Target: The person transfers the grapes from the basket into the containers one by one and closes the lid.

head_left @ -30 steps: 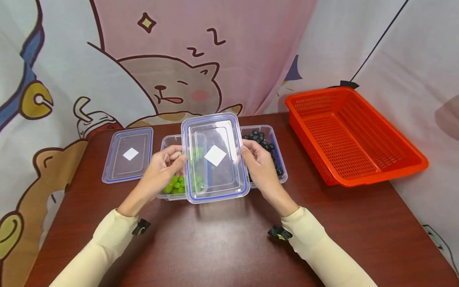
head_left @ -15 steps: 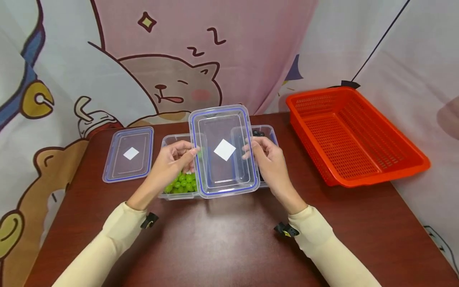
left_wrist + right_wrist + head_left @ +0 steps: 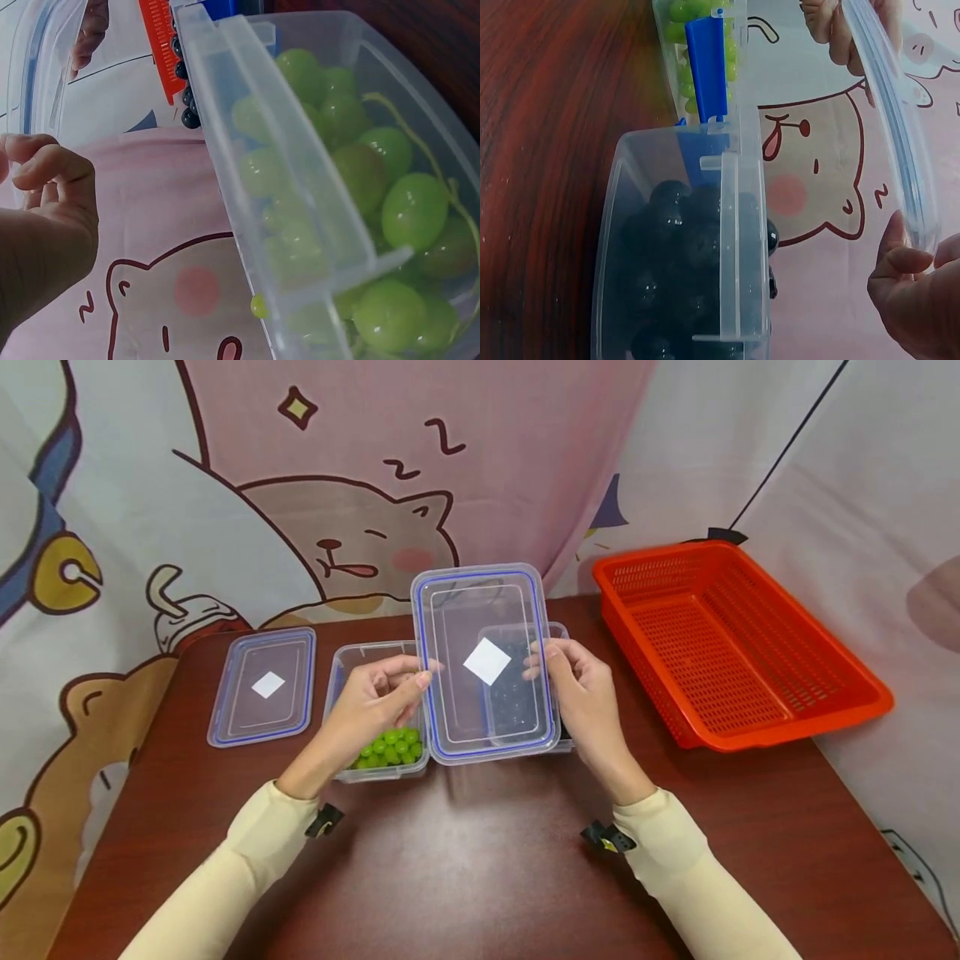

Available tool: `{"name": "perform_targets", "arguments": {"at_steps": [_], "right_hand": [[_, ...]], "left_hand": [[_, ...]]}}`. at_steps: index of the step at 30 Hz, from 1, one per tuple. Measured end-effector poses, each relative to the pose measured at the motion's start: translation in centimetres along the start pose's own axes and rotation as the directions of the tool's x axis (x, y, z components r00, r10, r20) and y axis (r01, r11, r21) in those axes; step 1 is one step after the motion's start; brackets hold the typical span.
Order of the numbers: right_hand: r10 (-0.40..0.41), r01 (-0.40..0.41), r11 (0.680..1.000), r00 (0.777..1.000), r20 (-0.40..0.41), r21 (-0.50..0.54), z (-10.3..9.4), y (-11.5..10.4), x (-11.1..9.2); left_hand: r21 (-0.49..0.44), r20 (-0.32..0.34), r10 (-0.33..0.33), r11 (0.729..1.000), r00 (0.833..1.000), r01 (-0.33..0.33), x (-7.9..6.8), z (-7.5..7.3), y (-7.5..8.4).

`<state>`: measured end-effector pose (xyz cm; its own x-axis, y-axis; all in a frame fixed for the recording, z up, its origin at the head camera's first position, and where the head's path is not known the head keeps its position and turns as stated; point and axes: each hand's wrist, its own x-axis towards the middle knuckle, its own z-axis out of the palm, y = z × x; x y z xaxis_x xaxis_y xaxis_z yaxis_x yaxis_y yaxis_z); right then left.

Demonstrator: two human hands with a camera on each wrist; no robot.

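A clear plastic lid (image 3: pixel 457 710) with a blue seal and a white diamond label is held up between both hands. My left hand (image 3: pixel 378 697) pinches its left edge, and my right hand (image 3: pixel 588 693) pinches the right edge. Behind and below the lid, the clear container of black grapes (image 3: pixel 682 262) shows partly through the plastic. To its left stands an uncovered container (image 3: pixel 345 774) with green grapes (image 3: pixel 390 747), partly covered by my left hand in the head view. In the right wrist view the lid (image 3: pixel 900 127) is seen edge-on, above the containers.
A second matching lid (image 3: pixel 243 693) with a white diamond label lies on the brown table (image 3: pixel 450 877) at the left. A red perforated basket (image 3: pixel 757 739) stands at the right. A printed curtain (image 3: pixel 480 468) hangs behind the table.
Both hands have carried the lid to the right and slightly up, from over the green grapes to in front of the black grape container. More green grapes now show.
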<state>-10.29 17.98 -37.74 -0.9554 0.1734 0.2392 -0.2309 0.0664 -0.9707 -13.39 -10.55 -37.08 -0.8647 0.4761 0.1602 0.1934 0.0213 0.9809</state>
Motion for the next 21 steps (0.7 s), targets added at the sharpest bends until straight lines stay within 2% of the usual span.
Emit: {"name": "perform_targets", "arguments": {"at_steps": [4, 9, 14, 21], "right_hand": [[-0.011, 0.01, 0.999, 0.999, -0.037, -0.039, -0.3, 0.1, 0.0], [-0.104, 0.092, 0.986, 0.991, -0.086, -0.137, -0.8, 0.1, 0.1], [-0.201, 0.179, 0.966, 0.974, -0.104, -0.189, -1.2, -0.1, 0.2], [-0.266, 0.231, 0.94, 0.957, -0.116, -0.25, -1.7, -0.4, -0.2]], "left_hand": [[-0.021, 0.006, 0.007, 1.0, 1.0, -0.006, 0.1, 0.3, 0.1], [-0.022, 0.024, 0.028, 0.999, 0.999, -0.027, 0.2, 0.5, 0.4], [0.001, 0.041, 0.052, 0.999, 0.998, -0.052, 0.3, 0.6, 0.5], [0.027, 0.059, 0.06, 0.998, 0.996, -0.061, 0.3, 1.0, 0.3]]}}
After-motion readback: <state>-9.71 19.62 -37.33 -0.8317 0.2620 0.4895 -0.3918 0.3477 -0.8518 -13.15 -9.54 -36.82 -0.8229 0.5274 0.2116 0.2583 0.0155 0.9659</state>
